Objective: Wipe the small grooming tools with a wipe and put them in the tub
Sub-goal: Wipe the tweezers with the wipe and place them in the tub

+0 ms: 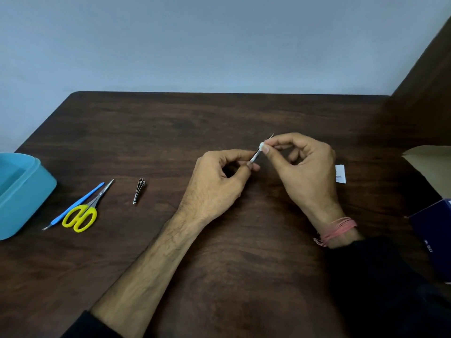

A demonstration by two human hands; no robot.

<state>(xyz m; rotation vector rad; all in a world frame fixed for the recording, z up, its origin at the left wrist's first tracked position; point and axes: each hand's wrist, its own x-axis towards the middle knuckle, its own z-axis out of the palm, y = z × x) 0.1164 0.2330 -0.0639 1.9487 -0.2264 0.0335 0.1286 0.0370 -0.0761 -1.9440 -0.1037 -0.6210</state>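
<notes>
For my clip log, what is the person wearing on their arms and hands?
Both hands are bare, with no gloves or rings visible. The right wrist carries a band of pink thread wound several times. Dark sleeves show on both forearms, the left sleeve pushed far up.

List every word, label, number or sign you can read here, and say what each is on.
No text can be read with certainty.
White packet beside the right hand: fine dark print, too small and blurred to read.
Dark blue box at the table's right edge: small pale marks, too blurred to read.
Blue tub, scissors and nail clipper: no markings visible.
</notes>
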